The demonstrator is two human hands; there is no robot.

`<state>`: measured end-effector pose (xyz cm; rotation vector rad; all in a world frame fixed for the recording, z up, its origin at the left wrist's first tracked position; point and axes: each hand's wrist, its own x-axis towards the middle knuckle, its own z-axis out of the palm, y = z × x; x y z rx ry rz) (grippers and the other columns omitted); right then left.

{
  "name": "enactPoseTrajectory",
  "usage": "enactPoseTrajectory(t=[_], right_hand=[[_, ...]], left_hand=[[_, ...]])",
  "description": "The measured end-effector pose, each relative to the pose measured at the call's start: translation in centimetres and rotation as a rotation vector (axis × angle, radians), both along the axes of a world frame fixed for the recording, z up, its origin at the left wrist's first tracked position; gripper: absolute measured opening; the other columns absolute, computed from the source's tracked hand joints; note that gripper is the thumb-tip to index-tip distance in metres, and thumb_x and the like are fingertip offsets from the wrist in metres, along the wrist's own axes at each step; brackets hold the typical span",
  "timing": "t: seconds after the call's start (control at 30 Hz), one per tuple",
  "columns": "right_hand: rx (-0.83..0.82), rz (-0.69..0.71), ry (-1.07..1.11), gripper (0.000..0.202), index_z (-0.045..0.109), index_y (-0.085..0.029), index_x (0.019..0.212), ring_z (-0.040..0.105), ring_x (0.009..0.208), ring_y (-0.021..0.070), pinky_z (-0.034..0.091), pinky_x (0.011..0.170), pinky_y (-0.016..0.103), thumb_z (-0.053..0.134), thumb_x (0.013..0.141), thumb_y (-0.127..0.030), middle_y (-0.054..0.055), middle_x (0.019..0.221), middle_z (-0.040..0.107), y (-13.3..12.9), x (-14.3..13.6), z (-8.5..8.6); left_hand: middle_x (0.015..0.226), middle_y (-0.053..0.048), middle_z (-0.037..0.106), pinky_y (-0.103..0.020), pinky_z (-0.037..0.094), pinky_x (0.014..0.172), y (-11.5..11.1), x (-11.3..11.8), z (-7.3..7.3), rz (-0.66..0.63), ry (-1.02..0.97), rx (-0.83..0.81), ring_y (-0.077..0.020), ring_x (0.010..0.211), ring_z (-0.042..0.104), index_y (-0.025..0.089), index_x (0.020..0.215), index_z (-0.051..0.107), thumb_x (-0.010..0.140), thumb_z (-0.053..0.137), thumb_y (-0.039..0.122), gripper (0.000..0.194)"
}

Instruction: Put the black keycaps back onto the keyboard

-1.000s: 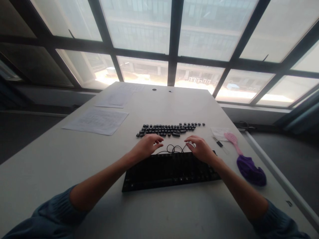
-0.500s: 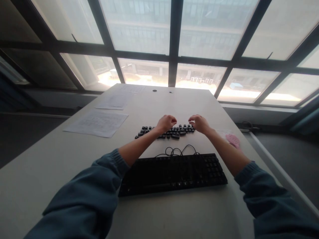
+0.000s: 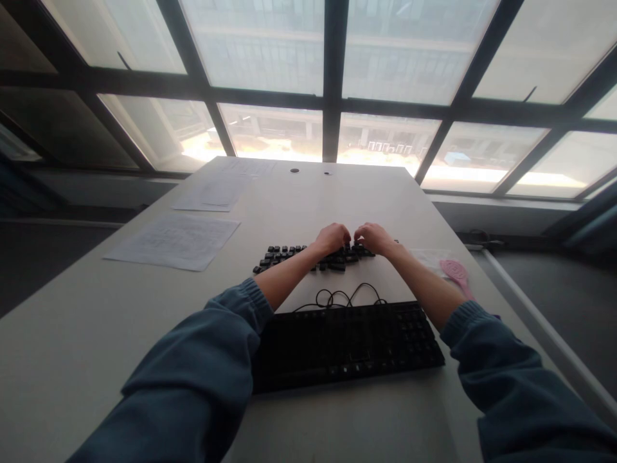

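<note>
Loose black keycaps [image 3: 276, 256] lie in rough rows on the white table, beyond the keyboard. My left hand [image 3: 333, 238] is over the right part of these rows, fingers curled down and closed around a keycap. Close beside it, my right hand [image 3: 372, 238] has its fingertips pinched on another keycap at the far edge of the rows. Both forearms reach over the black keyboard [image 3: 337, 347], whose left end is partly covered by my left sleeve. The key area of the keyboard is too dark to make out fully.
The keyboard's thin black cable [image 3: 332, 298] lies looped behind it. On the right are a clear plastic bag [image 3: 427, 258] and a pink round-headed object with a handle [image 3: 454, 270]. Printed papers [image 3: 173, 241] lie at the left. Large windows [image 3: 270, 135] stand past the table's far edge.
My hands have come closer together and lowered onto the keycaps. My right hand has moved left, my left hand slightly right. The view has shifted a little.
</note>
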<state>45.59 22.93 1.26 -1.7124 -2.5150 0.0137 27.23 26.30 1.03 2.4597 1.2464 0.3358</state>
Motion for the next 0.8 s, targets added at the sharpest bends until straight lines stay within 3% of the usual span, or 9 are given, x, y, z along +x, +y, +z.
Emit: enactPoseTrajectory(t=[0.17,0.53,0.7,0.8], right_hand=[[-0.005,-0.017,-0.015,0.024,0.081,-0.023,0.095,0.069,0.097,0.0217,0.048,0.087,0.028,0.061,0.089,-0.012,0.009,0.101,0.077,0.3,-0.3,-0.1],[-0.048,-0.06,0.032,0.016,0.081,-0.023,0.097,0.071,0.095,0.0215,0.049,0.087,0.026,0.068,0.088,-0.02,0.009,0.1,0.078,0.9,-1.0,-0.1],[-0.024,-0.083,0.135,0.01,0.08,-0.022,0.089,0.071,0.089,0.0197,0.05,0.083,0.026,0.072,0.085,-0.018,0.007,0.093,0.078,0.3,-1.0,0.5],[0.048,-0.086,0.23,0.009,0.079,-0.021,0.089,0.069,0.092,0.02,0.05,0.085,0.028,0.07,0.086,-0.019,0.006,0.094,0.078,-1.2,-0.7,1.4]], left_hand=[[0.08,-0.012,0.075,-0.028,0.05,0.077,0.0,0.3,0.2,-0.042,0.03,0.03,-0.0191,0.075,0.066,0.015,0.081,0.082,0.079,0.061,0.012,0.021],[0.07,-0.01,0.075,-0.026,0.048,0.075,0.4,-0.2,1.0,-0.101,0.019,0.018,-0.0159,0.069,0.061,0.012,0.077,0.081,0.073,0.061,0.007,0.021],[0.079,-0.009,0.077,-0.028,0.05,0.078,0.3,-0.7,2.6,-0.105,-0.043,0.018,-0.0175,0.075,0.066,0.013,0.084,0.082,0.074,0.067,0.01,0.018],[0.083,-0.007,0.078,-0.028,0.051,0.077,-1.6,-2.1,3.9,-0.113,-0.108,0.032,-0.017,0.076,0.068,0.015,0.09,0.082,0.077,0.069,0.015,0.018]])
